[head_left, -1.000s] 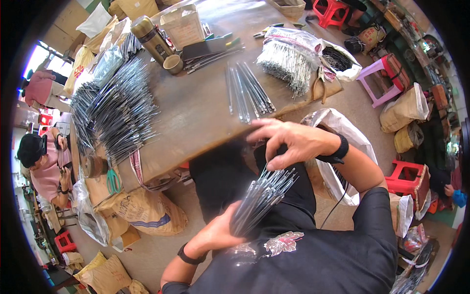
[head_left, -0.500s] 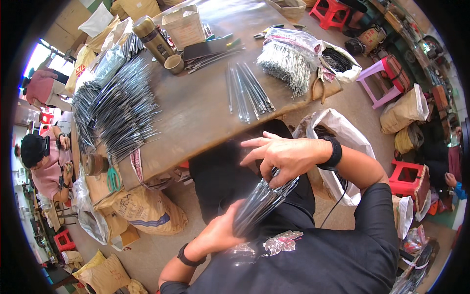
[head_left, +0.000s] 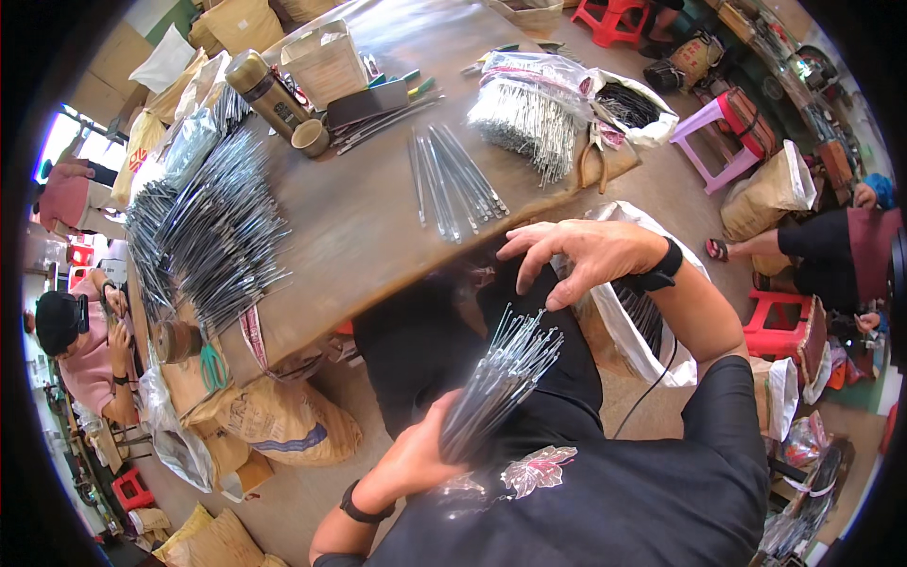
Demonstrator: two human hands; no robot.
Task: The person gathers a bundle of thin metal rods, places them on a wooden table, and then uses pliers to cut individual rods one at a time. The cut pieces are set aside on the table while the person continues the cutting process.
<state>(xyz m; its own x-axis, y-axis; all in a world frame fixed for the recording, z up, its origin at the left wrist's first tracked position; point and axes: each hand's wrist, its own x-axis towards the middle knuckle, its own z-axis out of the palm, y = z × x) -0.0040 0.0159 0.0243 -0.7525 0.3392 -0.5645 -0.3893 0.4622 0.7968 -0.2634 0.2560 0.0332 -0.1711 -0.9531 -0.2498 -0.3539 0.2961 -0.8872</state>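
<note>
A bundle of thin silvery metal rods (head_left: 501, 383), with small looped or knobbed ends, stands tilted over my lap. Closed around its lower part is my left hand (head_left: 422, 446). Just above the bundle's upper ends hovers my right hand (head_left: 600, 260), apart from them, fingers spread and nothing visible in it. Similar rods (head_left: 456, 184) lie loosely fanned on the table (head_left: 368, 222) beyond my hands. A large heap of rods (head_left: 217, 222) covers the table's left side. At the right, more rods (head_left: 529, 128) lie packed in clear plastic.
Pliers (head_left: 593, 163) rest at the table's right corner. A thermos (head_left: 269, 94), a cup (head_left: 310, 139) and a box (head_left: 326, 71) stand farther back. An open white sack (head_left: 675, 340) is beside my right arm. One co-worker (head_left: 90, 350) sits left; another person (head_left: 841, 246) is at right.
My right hand has lifted off the top of the bundle and its fingers have opened. The left hand keeps its hold. A person has come into view at the right.
</note>
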